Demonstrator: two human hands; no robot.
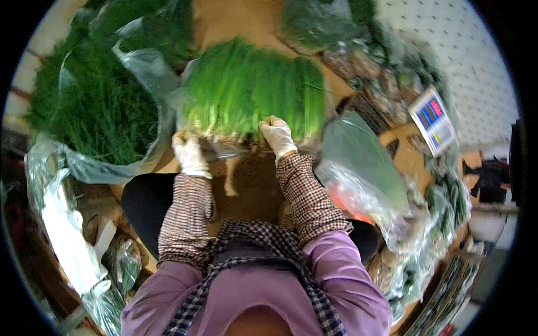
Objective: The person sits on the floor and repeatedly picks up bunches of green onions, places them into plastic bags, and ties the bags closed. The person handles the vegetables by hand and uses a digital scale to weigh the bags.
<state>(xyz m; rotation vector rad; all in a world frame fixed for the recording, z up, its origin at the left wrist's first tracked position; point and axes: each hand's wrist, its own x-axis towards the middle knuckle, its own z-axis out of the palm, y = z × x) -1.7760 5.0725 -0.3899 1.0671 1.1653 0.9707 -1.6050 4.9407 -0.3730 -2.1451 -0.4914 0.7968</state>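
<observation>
Here, both gloved hands — left hand, right hand — fingers curled on chive bundle, bagged greens beside.

Two gloved hands, left hand and right hand, were in view. One bundle of green chives lay there. One digital scale sat nearby.

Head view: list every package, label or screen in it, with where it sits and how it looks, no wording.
Panel with screen: right of the chive bunch, tilted, white rectangle with blue, red and yellow blocks.
Clear plastic bag: beside the right hand, crumpled, green above, orange-red below.
Large clear bag: beyond the left hand, open, full of dark greens.
Clear bag: top centre, holding dark greens.
</observation>
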